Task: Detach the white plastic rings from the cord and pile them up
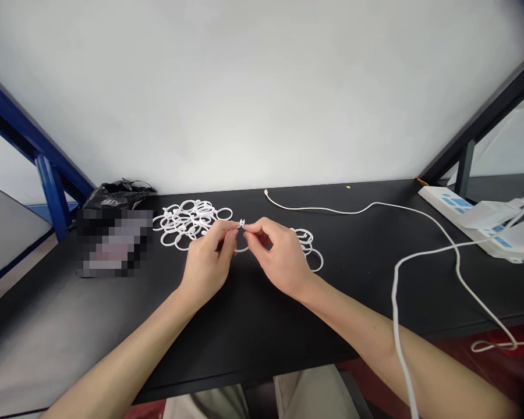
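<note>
Above the black table, my left hand (208, 259) and my right hand (282, 253) meet, both with pinched fingertips. Between them they hold a white plastic ring (241, 223) by its small clasp end, which shows at the top between the fingers. Part of its hoop curves below the fingers, and the rest is hidden. A loose heap of white plastic rings (181, 221) lies just behind and left of my left hand. Beside my right hand lies a smaller group of similar rings (317, 262), partly covered by that hand.
A black plastic bag (117, 195) stands at the back left, with a blurred patch before it. On the right, a white power strip (458, 212) bears plugged-in adapters. A white cable (332, 210) runs along the back and loops over my right forearm. White wall behind.
</note>
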A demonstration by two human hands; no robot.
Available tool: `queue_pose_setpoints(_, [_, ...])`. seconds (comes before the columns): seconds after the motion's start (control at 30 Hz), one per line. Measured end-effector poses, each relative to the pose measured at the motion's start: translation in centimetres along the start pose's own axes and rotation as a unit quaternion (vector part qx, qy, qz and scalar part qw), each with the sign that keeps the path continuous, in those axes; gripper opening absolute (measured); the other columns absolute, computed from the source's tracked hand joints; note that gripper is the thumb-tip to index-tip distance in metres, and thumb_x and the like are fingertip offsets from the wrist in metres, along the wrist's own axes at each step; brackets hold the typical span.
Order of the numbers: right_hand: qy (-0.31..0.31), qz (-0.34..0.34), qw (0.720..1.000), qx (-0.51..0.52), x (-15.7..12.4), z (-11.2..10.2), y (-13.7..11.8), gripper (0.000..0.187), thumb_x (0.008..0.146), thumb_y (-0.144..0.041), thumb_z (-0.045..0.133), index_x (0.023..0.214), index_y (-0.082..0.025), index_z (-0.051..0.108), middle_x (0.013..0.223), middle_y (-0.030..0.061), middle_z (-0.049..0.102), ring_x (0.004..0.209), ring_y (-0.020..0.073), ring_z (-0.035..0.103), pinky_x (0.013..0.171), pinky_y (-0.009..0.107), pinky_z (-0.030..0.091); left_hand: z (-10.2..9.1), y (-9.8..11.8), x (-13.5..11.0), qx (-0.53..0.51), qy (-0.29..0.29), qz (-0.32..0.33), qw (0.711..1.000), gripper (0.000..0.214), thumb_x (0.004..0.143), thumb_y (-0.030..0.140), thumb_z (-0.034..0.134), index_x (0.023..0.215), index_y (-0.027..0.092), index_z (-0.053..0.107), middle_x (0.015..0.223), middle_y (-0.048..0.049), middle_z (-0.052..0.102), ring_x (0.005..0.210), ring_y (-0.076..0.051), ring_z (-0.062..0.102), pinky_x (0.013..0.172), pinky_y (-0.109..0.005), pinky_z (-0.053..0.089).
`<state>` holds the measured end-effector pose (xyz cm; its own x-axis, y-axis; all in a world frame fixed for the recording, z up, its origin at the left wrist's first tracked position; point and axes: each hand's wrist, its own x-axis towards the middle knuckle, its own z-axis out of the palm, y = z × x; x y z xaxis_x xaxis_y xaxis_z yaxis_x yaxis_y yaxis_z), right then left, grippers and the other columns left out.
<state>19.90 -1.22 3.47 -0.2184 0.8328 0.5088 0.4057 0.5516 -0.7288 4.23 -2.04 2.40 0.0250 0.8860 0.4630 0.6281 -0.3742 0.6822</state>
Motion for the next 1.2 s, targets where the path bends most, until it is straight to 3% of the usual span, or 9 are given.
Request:
queue_pose_setpoints(0.33, [-0.012, -0.032, 0.999, -0.028, 0.1, 0.2, 0.5, 0.011, 0.093, -0.024, 0.052, 0.091, -0.020, 0.062, 0.086, 0.0016, 0.068, 0.074, 0.0131, 0.062, 0.067, 0.025, 0.048, -0.3, -0.3, 0.4, 0.016, -0.037, 0.013, 0.999, 0.020, 0.095, 0.033, 0.043, 0.100, 0.021, 0.059, 0.059, 0.0063, 0.058, 0.049, -0.010, 0.055, 0.053, -0.021, 0.041])
queue_pose_setpoints(0.47, [-0.069, -0.015, 0.988, -0.140, 1.7, -1.5, 0.6, 0.021, 0.097, -0.032, 0.045, 0.099, -0.022, 0.064, 0.090, 0.0025, 0.071, 0.078, 0.0153, 0.064, 0.070, 0.027, 0.047, -0.6, -1.0, 1.8, 0.072, 0.028, -0.018, 0.997, 0.021, 0.093, 0.037, 0.047, 0.098, 0.022, 0.061, 0.065, 0.0039, 0.061, 0.056, -0.013, 0.055, 0.061, -0.025, 0.043])
queue_pose_setpoints(0.6, [-0.118, 0.155, 0.891, -0.410, 2.8, -5.4, 2.3, 0.030, 0.089, -0.045, 0.053, 0.092, -0.019, 0.066, 0.097, 0.0116, 0.069, 0.091, 0.0279, 0.065, 0.070, 0.036, 0.045, -1.7, -3.8, 3.3, 0.170, 0.130, -0.054, 0.975, 0.024, 0.089, 0.037, 0.049, 0.093, 0.020, 0.066, 0.079, -0.0044, 0.067, 0.083, -0.023, 0.057, 0.080, -0.035, 0.045])
queue_pose_setpoints(0.67, [-0.167, 0.223, 0.854, -0.440, 3.0, -7.0, 3.4, 0.040, 0.081, -0.055, 0.060, 0.093, -0.018, 0.067, 0.099, 0.0128, 0.068, 0.091, 0.0295, 0.065, 0.070, 0.037, 0.045, -2.3, -5.4, 3.8, 0.216, 0.124, -0.068, 0.966, 0.029, 0.090, 0.037, 0.046, 0.093, 0.018, 0.069, 0.091, -0.0095, 0.070, 0.094, -0.029, 0.055, 0.088, -0.043, 0.043])
queue_pose_setpoints(0.73, [-0.197, 0.239, 0.845, -0.437, 3.0, -7.8, 4.1, 0.028, 0.082, -0.047, 0.060, 0.087, -0.020, 0.066, 0.095, 0.0095, 0.068, 0.086, 0.0264, 0.065, 0.068, 0.035, 0.044, -2.7, -6.4, 4.0, 0.252, 0.110, -0.093, 0.957, 0.034, 0.090, 0.038, 0.044, 0.100, 0.018, 0.070, 0.105, -0.0132, 0.069, 0.103, -0.035, 0.052, 0.091, -0.050, 0.041])
queue_pose_setpoints(0.83, [-0.171, 0.215, 0.866, -0.417, 3.1, -7.5, 4.3, 0.016, 0.084, -0.034, 0.055, 0.079, -0.021, 0.063, 0.095, 0.0082, 0.066, 0.082, 0.0229, 0.063, 0.065, 0.033, 0.042, -2.6, -6.5, 3.7, 0.278, 0.106, -0.095, 0.950, 0.038, 0.090, 0.042, 0.045, 0.110, 0.019, 0.069, 0.115, -0.0161, 0.065, 0.110, -0.039, 0.049, 0.091, -0.056, 0.040])
queue_pose_setpoints(0.97, [-0.043, 0.142, 0.928, -0.343, 3.2, -5.7, 3.5, 0.016, 0.086, -0.034, 0.055, 0.078, -0.021, 0.058, 0.090, 0.0068, 0.064, 0.086, 0.0222, 0.060, 0.067, 0.032, 0.042, -1.6, -4.1, 2.7, 0.246, 0.104, 0.007, 0.964, 0.032, 0.091, 0.039, 0.047, 0.106, 0.020, 0.068, 0.108, -0.0125, 0.066, 0.106, -0.034, 0.052, 0.093, -0.051, 0.040])
queue_pose_setpoints(1.07, [0.023, 0.089, 0.979, -0.180, 2.8, -4.1, 2.6, 0.020, 0.088, -0.038, 0.056, 0.076, -0.022, 0.056, 0.082, 0.0015, 0.065, 0.077, 0.0167, 0.059, 0.068, 0.030, 0.044, -0.6, -1.8, 1.6, 0.154, 0.026, 0.082, 0.984, 0.027, 0.093, 0.036, 0.046, 0.108, 0.021, 0.063, 0.101, -0.0066, 0.066, 0.095, -0.023, 0.057, 0.090, -0.040, 0.045])
queue_pose_setpoints(1.2, [0.018, 0.069, 0.997, -0.008, 1.9, -1.8, 1.5, 0.024, 0.088, -0.041, 0.059, 0.074, -0.022, 0.055, 0.075, -0.0023, 0.065, 0.068, 0.0124, 0.061, 0.066, 0.026, 0.046, 0.4, 0.2, 0.4, 0.059, -0.079, 0.064, 0.993, 0.028, 0.090, 0.038, 0.053, 0.113, 0.022, 0.057, 0.095, -0.0029, 0.066, 0.083, -0.018, 0.060, 0.076, -0.031, 0.049])
